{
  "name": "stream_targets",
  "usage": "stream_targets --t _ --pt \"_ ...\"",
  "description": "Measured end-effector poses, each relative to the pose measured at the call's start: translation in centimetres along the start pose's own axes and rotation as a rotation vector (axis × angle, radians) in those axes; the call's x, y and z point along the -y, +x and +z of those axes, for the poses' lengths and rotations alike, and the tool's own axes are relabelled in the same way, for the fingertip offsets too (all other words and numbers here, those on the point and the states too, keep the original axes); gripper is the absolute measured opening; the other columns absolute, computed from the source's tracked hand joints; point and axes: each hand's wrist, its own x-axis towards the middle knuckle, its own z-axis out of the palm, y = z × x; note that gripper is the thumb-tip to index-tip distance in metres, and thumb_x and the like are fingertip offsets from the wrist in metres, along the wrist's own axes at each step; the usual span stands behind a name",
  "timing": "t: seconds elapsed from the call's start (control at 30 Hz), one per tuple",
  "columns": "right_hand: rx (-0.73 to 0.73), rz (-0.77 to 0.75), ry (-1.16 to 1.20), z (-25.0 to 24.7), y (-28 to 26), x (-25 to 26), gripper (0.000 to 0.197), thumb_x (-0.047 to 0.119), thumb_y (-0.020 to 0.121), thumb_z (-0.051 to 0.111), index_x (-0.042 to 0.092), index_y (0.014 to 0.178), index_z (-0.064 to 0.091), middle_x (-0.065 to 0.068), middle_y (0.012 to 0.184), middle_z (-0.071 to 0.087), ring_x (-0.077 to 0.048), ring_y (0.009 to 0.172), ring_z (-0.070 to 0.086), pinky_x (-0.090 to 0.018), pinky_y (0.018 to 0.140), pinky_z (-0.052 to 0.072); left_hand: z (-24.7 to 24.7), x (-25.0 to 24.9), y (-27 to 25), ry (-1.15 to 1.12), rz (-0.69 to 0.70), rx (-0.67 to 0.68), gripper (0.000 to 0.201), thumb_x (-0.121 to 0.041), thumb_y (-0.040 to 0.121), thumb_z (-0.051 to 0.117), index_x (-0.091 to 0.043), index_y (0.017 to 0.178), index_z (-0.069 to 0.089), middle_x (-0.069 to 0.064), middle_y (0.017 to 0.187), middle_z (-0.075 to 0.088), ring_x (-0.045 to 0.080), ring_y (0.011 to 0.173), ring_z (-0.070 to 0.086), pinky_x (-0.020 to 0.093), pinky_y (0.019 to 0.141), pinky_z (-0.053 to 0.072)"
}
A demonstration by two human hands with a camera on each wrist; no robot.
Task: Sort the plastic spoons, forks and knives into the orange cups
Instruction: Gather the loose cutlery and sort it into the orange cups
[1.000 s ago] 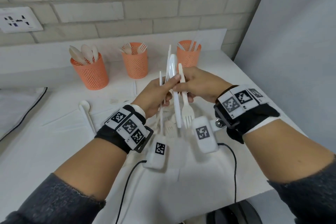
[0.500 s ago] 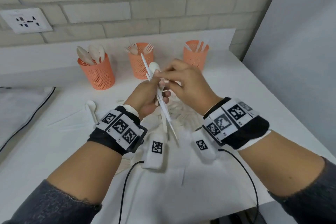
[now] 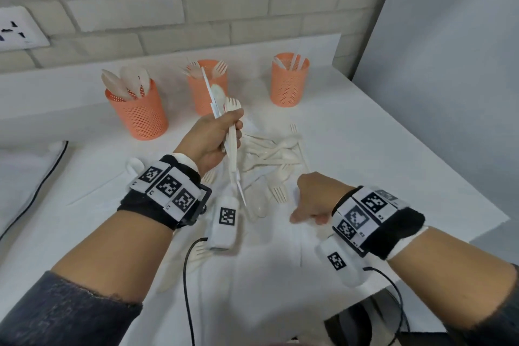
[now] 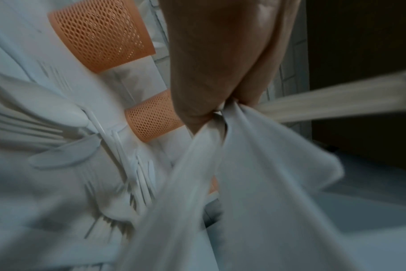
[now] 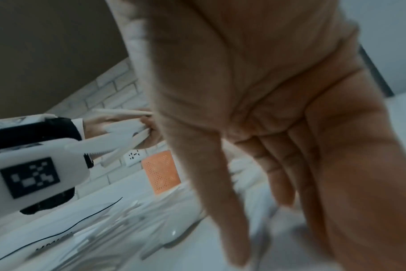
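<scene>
My left hand [image 3: 209, 139] is raised above the table and grips a bundle of white cutlery [image 3: 232, 146]: a fork, a spoon and a knife, with their ends sticking out above and below the fist. The left wrist view shows the bundle [image 4: 243, 165] blurred in that hand [image 4: 220, 73]. My right hand [image 3: 311, 202] hangs low over the white table, fingers [image 5: 273, 174] straight and holding nothing. A loose pile of cutlery [image 3: 269, 154] lies between the hands. At the back stand three orange cups: spoons on the left [image 3: 140, 115], forks in the middle [image 3: 200, 95], knives on the right [image 3: 288, 84].
A lone spoon [image 3: 134, 163] lies behind my left wrist, and a fork [image 3: 196, 253] under it. A black cable [image 3: 186, 275] runs off the front edge. The table [image 3: 421, 177] ends close on the right. A wall socket [image 3: 19, 28] sits on the brick wall.
My right hand has let go of the bundle and dropped down to the right, near the table. My left hand keeps the bundle, now turned so that the fork's tines point up.
</scene>
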Motion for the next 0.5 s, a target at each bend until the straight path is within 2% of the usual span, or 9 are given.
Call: stream_targets --t 0.1,0.23,0.3,0.37,0.4,0.47,0.5 --pt "-0.034 0.087 0.047 0.6 1.0 0.0 0.026 0.000 0.076 0.061 0.008 0.059 0.043 -0.003 0.048 0.049 -0.012 0.040 0.046 -0.021 0.045 0.040 0.2 0.1 0.0 0.014 -0.011 0.036 0.015 -0.012 0.093 0.053 -0.014 0.080 0.045 -0.001 0.056 0.045 0.005 0.037 0.039 0.015 0.036 0.035" --pt "-0.082 0.215 0.139 0.7 0.9 -1.0 0.023 -0.004 0.076 0.057 0.007 0.063 0.040 -0.004 0.060 0.045 -0.015 0.049 0.046 -0.021 0.045 0.039 -0.2 -0.2 0.0 0.023 -0.006 0.065 0.015 -0.012 0.093 0.054 -0.014 0.080 0.046 -0.001 0.057 0.045 0.005 0.038 0.039 0.015 0.037 0.035" --pt "-0.042 0.260 0.206 0.3 0.9 -2.1 0.018 -0.002 0.079 0.053 0.006 0.067 0.041 -0.007 0.062 0.050 -0.020 0.052 0.052 -0.028 0.053 0.047 -0.8 -0.4 -0.1 0.031 0.003 0.065 0.015 -0.013 0.092 0.055 -0.014 0.079 0.046 0.000 0.058 0.045 0.005 0.038 0.040 0.016 0.037 0.035" --pt "-0.071 0.258 0.319 -0.9 0.9 -2.9 0.013 0.002 0.082 0.050 0.005 0.071 0.045 -0.013 0.070 0.055 -0.030 0.065 0.062 -0.037 0.068 0.055 -1.4 -0.6 -0.1 0.037 0.011 0.056 0.015 -0.013 0.092 0.055 -0.015 0.080 0.047 0.000 0.060 0.045 0.005 0.038 0.040 0.016 0.036 0.036" --pt "-0.121 0.247 0.356 -1.8 1.1 -3.0 0.015 0.004 0.084 0.049 0.005 0.070 0.046 -0.014 0.074 0.055 -0.033 0.077 0.064 -0.036 0.073 0.056 -1.7 -0.7 -0.1 0.039 0.015 0.051 0.015 -0.013 0.092 0.055 -0.015 0.080 0.046 0.001 0.061 0.045 0.006 0.038 0.040 0.016 0.036 0.036" --pt "-0.199 0.239 0.347 -3.3 1.8 -2.4 0.024 0.006 0.091 0.044 0.011 0.068 0.046 -0.014 0.086 0.055 -0.031 0.102 0.059 -0.020 0.066 0.046 -2.0 -0.7 -0.2 0.047 0.014 0.042 0.015 -0.013 0.092 0.055 -0.015 0.081 0.046 0.001 0.062 0.045 0.006 0.039 0.041 0.017 0.036 0.036" --pt "-0.226 0.238 0.326 -3.8 2.6 -1.9 0.022 0.007 0.094 0.040 0.011 0.074 0.049 -0.017 0.099 0.056 -0.031 0.113 0.055 -0.017 0.062 0.038 -2.0 -0.7 -0.2 0.050 0.013 0.040 0.015 -0.013 0.092 0.055 -0.015 0.081 0.046 0.001 0.062 0.045 0.006 0.039 0.041 0.017 0.036 0.036"
